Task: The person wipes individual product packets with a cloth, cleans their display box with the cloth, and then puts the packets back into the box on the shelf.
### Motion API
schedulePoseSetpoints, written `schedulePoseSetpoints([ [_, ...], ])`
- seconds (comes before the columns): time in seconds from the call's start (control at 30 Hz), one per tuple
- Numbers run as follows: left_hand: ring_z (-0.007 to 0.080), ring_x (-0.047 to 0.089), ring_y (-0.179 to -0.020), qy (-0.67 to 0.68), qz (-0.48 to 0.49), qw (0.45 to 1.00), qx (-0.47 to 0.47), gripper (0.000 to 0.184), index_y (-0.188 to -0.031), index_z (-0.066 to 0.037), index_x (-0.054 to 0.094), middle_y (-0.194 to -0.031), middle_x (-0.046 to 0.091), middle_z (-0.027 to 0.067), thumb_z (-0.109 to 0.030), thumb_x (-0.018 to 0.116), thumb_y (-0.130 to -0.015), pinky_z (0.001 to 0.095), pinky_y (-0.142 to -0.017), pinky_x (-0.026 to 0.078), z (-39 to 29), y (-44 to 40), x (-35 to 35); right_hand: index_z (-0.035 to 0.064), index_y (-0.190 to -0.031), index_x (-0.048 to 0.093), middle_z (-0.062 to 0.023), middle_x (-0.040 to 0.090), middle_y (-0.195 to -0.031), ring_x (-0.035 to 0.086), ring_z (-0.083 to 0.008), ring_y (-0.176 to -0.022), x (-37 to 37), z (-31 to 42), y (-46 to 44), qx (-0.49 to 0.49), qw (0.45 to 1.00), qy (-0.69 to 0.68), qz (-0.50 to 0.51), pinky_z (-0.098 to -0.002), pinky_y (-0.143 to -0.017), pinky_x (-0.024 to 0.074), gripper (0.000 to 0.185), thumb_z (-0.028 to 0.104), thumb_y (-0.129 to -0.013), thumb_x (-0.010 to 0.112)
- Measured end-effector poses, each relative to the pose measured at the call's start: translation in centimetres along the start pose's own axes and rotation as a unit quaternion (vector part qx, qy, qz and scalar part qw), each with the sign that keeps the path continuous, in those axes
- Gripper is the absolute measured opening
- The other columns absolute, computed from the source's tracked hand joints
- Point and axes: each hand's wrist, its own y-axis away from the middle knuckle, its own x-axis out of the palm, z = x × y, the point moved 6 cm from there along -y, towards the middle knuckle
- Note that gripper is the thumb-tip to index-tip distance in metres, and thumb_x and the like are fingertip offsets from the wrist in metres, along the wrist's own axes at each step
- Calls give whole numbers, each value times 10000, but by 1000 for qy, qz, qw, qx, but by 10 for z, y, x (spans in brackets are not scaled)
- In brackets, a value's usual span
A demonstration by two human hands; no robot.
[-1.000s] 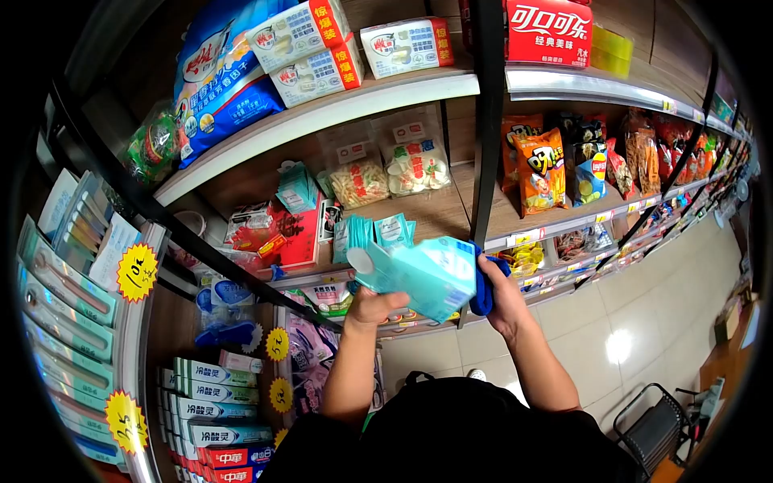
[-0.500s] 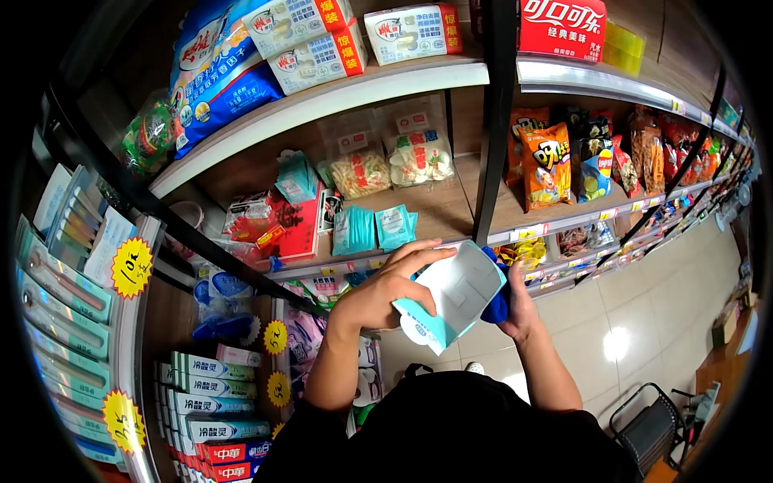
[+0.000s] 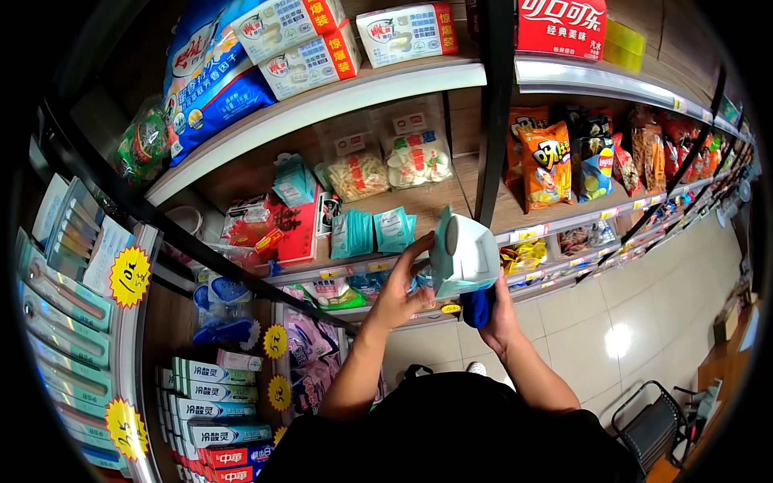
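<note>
An open pale-teal cardboard box (image 3: 467, 262), its white inside partly showing, is held up in front of the shelf. My left hand (image 3: 400, 291) is at the box's left side, fingers curled at its edge and thumb near its lower corner; some fingertips are hidden. My right hand (image 3: 501, 322) is closed around a dark blue bundle (image 3: 478, 307) that looks like cloth, just below the box. Its fingertips reach the box's lower right edge. Behind my left hand, small teal packets (image 3: 353, 233) stand on the shelf beside a red box (image 3: 291, 232).
Bagged snacks (image 3: 547, 167) fill the shelf on the right. Toothpaste boxes (image 3: 216, 394) are stacked at lower left, next to hanging toothbrush packs (image 3: 68, 302). A black upright post (image 3: 493, 121) divides the shelves. A chair (image 3: 651, 427) stands on the tiled floor.
The box has turned more upright, its opening now facing right and toward me. My left hand has moved from over the box to its left side. The blue bundle has shifted left and down.
</note>
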Motion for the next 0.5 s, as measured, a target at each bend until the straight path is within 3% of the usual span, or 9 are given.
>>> schedulePoseSetpoints([
  [0.03,287,429,-1481,-25,41,998,39,1017,-1594,-8,328,-1618,404,145,-301,916,-818,452,-1210,367,-12,-2,6,107,-1410,555,-58,674,-1189,655,-185,-1025,0,-4,0,14,1000,-1,-4,-359,-892,531,675,667,-1041,485],
  [0.1,291,411,-1488,-41,46,998,18,1109,-1613,14,299,-1597,419,152,-307,947,-772,446,-1230,322,-9,-4,-1,100,-1397,559,-62,676,-1164,654,-181,-982,-1,-12,0,44,999,-4,-11,-347,-864,531,670,664,-1043,484],
  [0.17,289,424,-1469,-46,44,996,-59,1046,-1597,24,332,-1579,431,151,-265,928,-788,422,-1225,322,-3,-11,-7,101,-1388,561,-61,678,-1150,653,-174,-967,-4,-20,3,58,998,13,-3,-339,-847,532,628,628,-1053,498],
  [0.23,296,461,-1434,-46,25,997,-51,968,-1567,7,408,-1531,465,148,-250,914,-782,397,-1208,336,-9,-22,-11,103,-1371,565,-59,683,-1121,652,-160,-936,-8,-28,5,79,996,48,13,-322,-814,535,545,556,-1072,525],
  [0.3,296,492,-1401,-226,53,973,1,854,-1509,-29,515,-1472,509,141,-295,895,-791,394,-1193,351,-28,-36,-10,111,-1344,573,-52,688,-1081,650,-150,-894,-18,-32,4,94,995,45,7,-312,-779,531,485,507,-1063,572],
  [0.37,329,494,-1383,-262,35,964,-3,769,-1439,-66,597,-1441,528,148,-336,882,-779,430,-1178,373,-42,-47,3,115,-1330,576,-49,694,-1073,648,-145,-853,-32,-34,2,121,990,62,-46,-308,-753,524,466,485,-1047,605],
  [0.43,367,490,-1356,-514,90,852,32,747,-1389,-72,626,-1462,524,161,-360,891,-751,470,-1161,389,-51,-52,20,96,-1303,597,-50,710,-1060,652,-143,-841,-37,-31,1,111,990,58,-67,-303,-738,519,452,462,-1039,620],
  [0.47,388,518,-1298,-568,111,812,69,726,-1340,-91,658,-1472,530,162,-353,917,-714,476,-1130,417,-55,-54,29,82,-1305,601,-56,715,-1069,661,-154,-859,-42,-28,2,105,989,68,-80,-311,-741,525,474,471,-1034,619],
  [0.5,388,518,-1298,-568,113,812,69,726,-1340,-91,658,-1472,530,162,-353,917,-714,476,-1130,417,-54,-54,32,69,-1307,605,-62,720,-1077,670,-165,-878,-46,-26,2,99,988,79,-93,-319,-744,530,496,480,-1030,617],
])
